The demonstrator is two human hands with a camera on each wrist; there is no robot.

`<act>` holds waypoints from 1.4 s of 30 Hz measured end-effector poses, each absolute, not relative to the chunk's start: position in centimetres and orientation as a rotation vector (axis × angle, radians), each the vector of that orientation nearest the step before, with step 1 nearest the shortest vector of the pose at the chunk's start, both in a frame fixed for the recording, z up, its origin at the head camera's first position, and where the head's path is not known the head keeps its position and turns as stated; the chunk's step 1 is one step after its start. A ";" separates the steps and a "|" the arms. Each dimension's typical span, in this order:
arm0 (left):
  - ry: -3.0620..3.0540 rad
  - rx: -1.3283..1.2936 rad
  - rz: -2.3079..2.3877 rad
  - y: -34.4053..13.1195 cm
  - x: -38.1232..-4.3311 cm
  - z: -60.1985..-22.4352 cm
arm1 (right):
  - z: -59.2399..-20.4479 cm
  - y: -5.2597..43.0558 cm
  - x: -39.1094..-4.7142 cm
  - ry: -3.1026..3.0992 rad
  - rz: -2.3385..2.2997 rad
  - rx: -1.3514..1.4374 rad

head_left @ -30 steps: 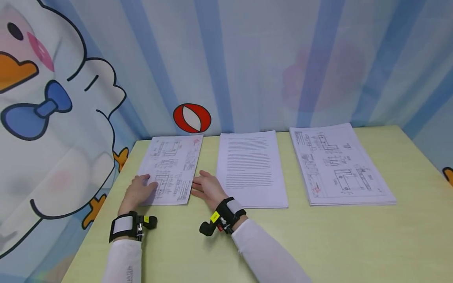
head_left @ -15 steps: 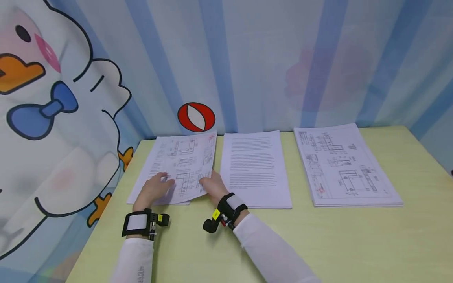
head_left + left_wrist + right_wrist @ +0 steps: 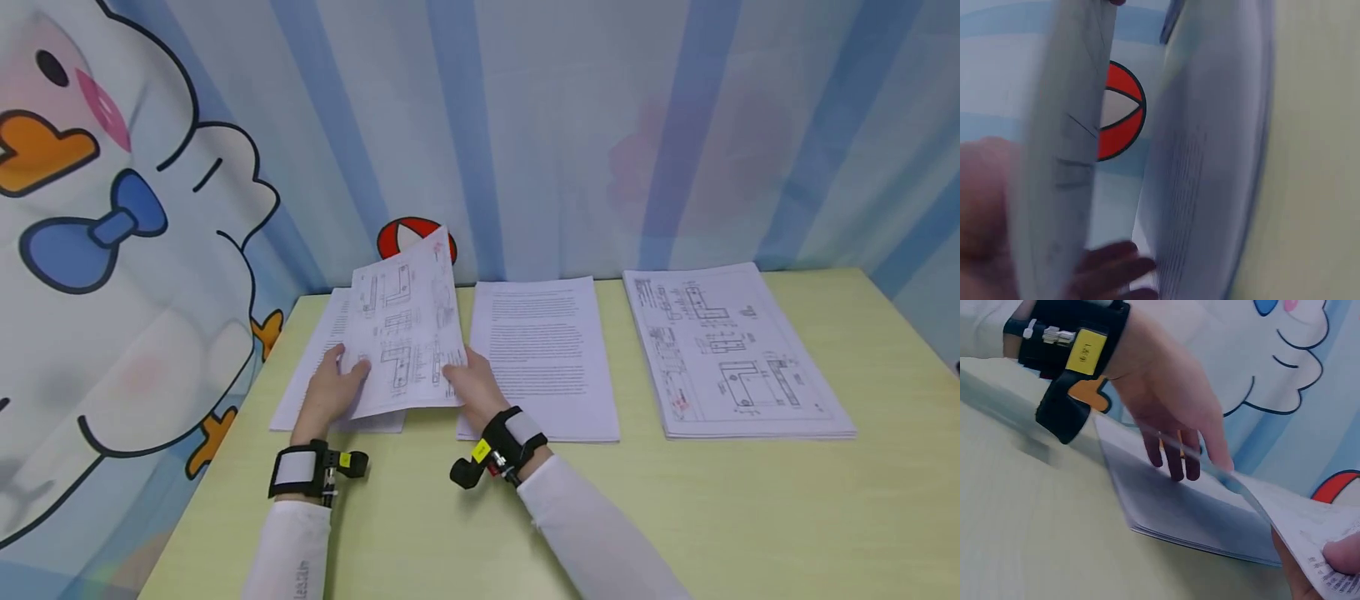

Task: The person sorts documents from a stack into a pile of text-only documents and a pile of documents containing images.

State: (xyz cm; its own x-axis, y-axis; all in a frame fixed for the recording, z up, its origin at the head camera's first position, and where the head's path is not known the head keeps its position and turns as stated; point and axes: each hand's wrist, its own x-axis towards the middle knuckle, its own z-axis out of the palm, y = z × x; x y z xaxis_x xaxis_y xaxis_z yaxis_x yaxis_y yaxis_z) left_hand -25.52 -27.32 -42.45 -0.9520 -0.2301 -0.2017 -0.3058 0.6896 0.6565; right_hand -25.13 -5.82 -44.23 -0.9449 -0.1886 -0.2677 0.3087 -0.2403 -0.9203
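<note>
A sheet with a technical drawing (image 3: 408,325) is raised at a tilt above the left paper stack (image 3: 303,396), whose top page carries printed text. My right hand (image 3: 480,387) pinches the sheet's lower right corner, thumb on the printed face and fingers behind. At its left edge my left hand (image 3: 330,396) holds it, thumb on top. In the right wrist view the left hand's other fingers (image 3: 1175,465) hang below the sheet, over the stack. The raised sheet (image 3: 1063,156) stands steeply between thumb and fingers in the left wrist view.
A stack of text pages (image 3: 536,362) lies in the middle of the pale yellow table (image 3: 750,517), close by the right hand. Farther right is a stack topped with a drawing (image 3: 738,354). A striped curtain (image 3: 555,150) with cartoon figures hangs behind the table.
The drawing sheet has come up off the left stack and shifted right, its far edge now higher. The right hand went from beside the sheet to pinching its corner; both hands moved right.
</note>
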 end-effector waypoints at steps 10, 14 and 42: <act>2.212 -0.304 2.013 -24.5 -25.7 -41.7 | -42.8 -0.2 -25.5 1.686 -2.282 0.110; 1.717 -0.186 2.378 -22.8 -25.5 -41.8 | -42.5 1.6 -25.4 1.684 -2.294 0.070; 1.721 0.049 2.221 -11.2 -24.8 -42.0 | -41.0 14.0 -23.1 2.055 -2.131 -0.017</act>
State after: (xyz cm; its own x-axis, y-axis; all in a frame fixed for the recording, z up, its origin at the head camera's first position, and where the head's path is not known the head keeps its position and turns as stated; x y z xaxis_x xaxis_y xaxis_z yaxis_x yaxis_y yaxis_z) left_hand -24.79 -11.20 -41.99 -0.9450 0.2780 -0.1722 -0.2361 -0.2157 0.9475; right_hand -23.07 14.00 -40.96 -0.9835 -0.1378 -0.1172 0.1221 -0.0279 -0.9921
